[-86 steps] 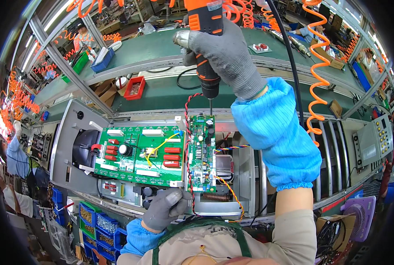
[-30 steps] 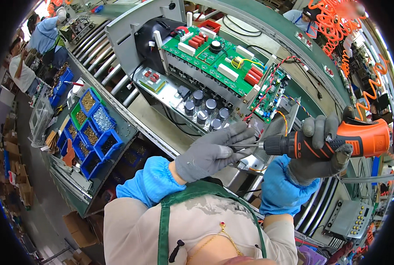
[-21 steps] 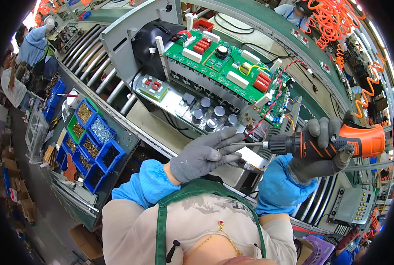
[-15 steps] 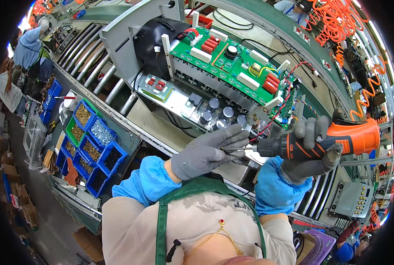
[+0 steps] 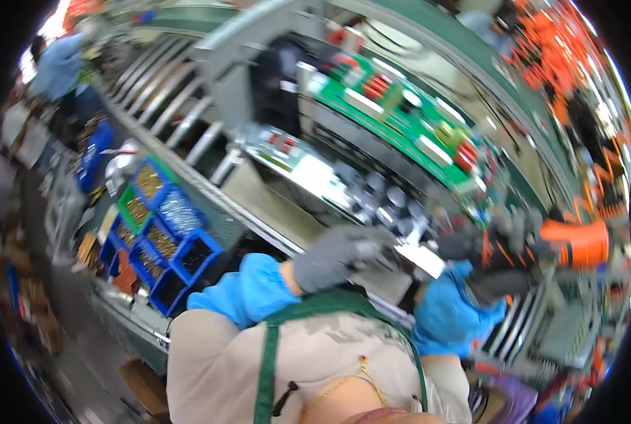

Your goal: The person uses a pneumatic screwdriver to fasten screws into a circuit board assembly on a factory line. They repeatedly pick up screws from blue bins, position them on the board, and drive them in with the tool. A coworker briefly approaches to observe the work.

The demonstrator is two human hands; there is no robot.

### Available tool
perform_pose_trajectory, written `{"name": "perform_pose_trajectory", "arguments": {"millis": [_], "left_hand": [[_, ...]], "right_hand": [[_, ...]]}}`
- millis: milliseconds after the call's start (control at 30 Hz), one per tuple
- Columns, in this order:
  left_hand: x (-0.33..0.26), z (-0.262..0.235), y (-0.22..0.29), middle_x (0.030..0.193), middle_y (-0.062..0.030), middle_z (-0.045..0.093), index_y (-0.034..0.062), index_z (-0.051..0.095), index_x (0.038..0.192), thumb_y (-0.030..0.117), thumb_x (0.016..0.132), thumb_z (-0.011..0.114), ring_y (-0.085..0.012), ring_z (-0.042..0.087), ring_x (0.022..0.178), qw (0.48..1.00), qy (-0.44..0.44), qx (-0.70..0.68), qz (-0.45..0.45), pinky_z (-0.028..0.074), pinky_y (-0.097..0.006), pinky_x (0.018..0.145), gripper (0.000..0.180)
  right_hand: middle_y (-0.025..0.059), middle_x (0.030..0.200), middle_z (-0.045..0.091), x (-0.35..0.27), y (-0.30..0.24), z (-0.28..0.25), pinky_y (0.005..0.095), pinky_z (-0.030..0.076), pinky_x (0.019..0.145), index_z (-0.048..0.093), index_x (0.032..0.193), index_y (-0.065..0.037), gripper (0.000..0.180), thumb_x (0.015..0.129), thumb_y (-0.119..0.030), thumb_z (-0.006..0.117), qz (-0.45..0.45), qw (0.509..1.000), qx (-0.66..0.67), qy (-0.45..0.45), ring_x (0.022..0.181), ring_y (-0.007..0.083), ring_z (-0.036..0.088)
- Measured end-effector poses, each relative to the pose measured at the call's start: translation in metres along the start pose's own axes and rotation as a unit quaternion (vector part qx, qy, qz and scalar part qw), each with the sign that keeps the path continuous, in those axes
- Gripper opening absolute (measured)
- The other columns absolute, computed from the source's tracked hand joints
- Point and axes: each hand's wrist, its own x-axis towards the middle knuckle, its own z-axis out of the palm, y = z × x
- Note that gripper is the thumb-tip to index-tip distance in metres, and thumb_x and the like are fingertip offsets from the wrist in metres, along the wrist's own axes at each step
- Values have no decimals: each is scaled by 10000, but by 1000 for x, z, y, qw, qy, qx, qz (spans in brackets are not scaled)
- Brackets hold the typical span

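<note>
My right hand [image 5: 519, 230], in a grey glove, is closed round an orange-and-black power screwdriver [image 5: 575, 244]. Its dark nose points left, and the bit is lost in the blur. My left hand [image 5: 336, 258], also gloved in grey, is in front of the chassis with its fingers toward the right; motion smears them, so a screw or anything else in them cannot be made out. A bright white flat part [image 5: 421, 258] shows between the hands. Beyond them is the metal chassis [image 5: 230, 67] with a green circuit board [image 5: 393, 131] and several round capacitors [image 5: 394, 196].
Blue bins [image 5: 196, 256] and a green bin [image 5: 126, 212] of small fasteners stand at the left. Rollers [image 5: 167, 106] run beside the chassis. Orange coiled hoses [image 5: 552, 49] hang at the upper right. Another person [image 5: 57, 63] is at the far left.
The whole view has shifted and blurred, with the chassis and bins now further right and lower. The screwdriver's nose is further from my left hand, which no longer visibly meets the bit.
</note>
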Motion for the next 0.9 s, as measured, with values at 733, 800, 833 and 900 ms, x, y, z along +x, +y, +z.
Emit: {"name": "perform_pose_trajectory", "arguments": {"millis": [733, 800, 833, 900], "left_hand": [[25, 7, -18, 804, 32, 524, 24, 549, 1144, 194, 862, 604, -7, 356, 579, 979, 70, -190, 29, 270, -162, 471, 333], [24, 7, -18, 815, 29, 531, 25, 547, 1154, 210, 868, 598, -8, 356, 583, 974, 50, -221, 28, 273, -164, 473, 345], [24, 8, -18, 821, 26, 536, 26, 547, 1154, 214, 870, 594, -8, 357, 580, 975, 54, -213, 28, 274, -165, 472, 344], [24, 9, -18, 832, 22, 548, 28, 549, 1153, 223, 875, 587, -7, 357, 575, 978, 61, -197, 29, 276, -167, 469, 342]], "right_hand": [[28, 670, 329, 14, 0, 11, 283, 369, 771, 383, 866, -43, 320, 812, -276, 596, 51, 997, -49, -37, 695, 151, 404], [29, 671, 331, 14, -1, 10, 285, 367, 768, 384, 862, -47, 317, 810, -276, 597, 46, 997, -53, -41, 690, 151, 401], [28, 671, 331, 15, -1, 8, 286, 366, 765, 385, 861, -49, 315, 809, -276, 598, 48, 997, -46, -50, 687, 151, 399], [27, 669, 334, 14, -2, 9, 290, 367, 765, 385, 860, -53, 316, 805, -277, 601, 49, 997, -45, -49, 686, 152, 403]]}}
